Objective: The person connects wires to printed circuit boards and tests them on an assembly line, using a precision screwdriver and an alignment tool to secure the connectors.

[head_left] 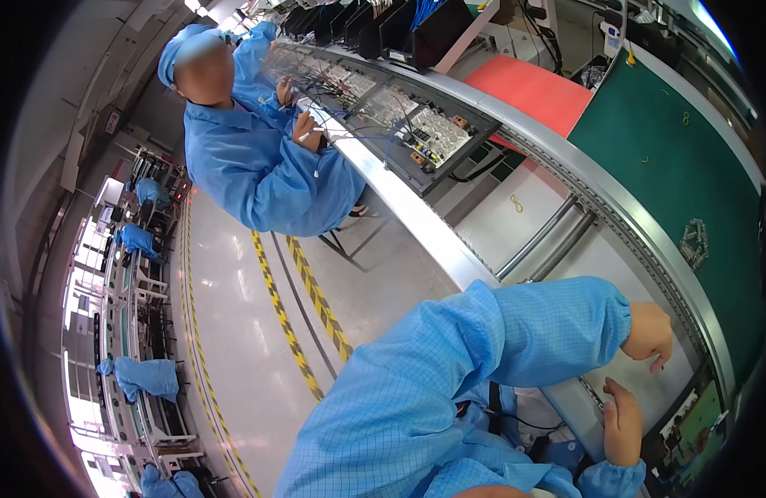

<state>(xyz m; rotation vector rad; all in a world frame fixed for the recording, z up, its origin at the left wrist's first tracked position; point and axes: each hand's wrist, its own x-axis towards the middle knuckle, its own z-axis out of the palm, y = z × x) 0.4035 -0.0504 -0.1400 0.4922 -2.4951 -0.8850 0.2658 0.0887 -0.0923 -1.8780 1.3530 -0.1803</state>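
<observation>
My left arm, in a blue checked sleeve, reaches across to the right over the conveyor line. My left hand [650,334] hangs above the pale bed of the line, its fingers loosely bent downward and nothing visible in them. Just below it is my right hand [623,425], open, with fingers raised and apart; it holds nothing that I can see. The hands do not touch. Nearest to them at the lower right is a dark fixture with a green circuit board [697,432], cut off by the dark rim of the picture.
A co-worker [258,166] in blue handles wires beside a dark tray of electronic parts [433,137]. Metal rollers [545,241] cross the line. A green mat [648,141] with a small chain-like heap [694,243] and a red mat [528,91] lie beyond the rail.
</observation>
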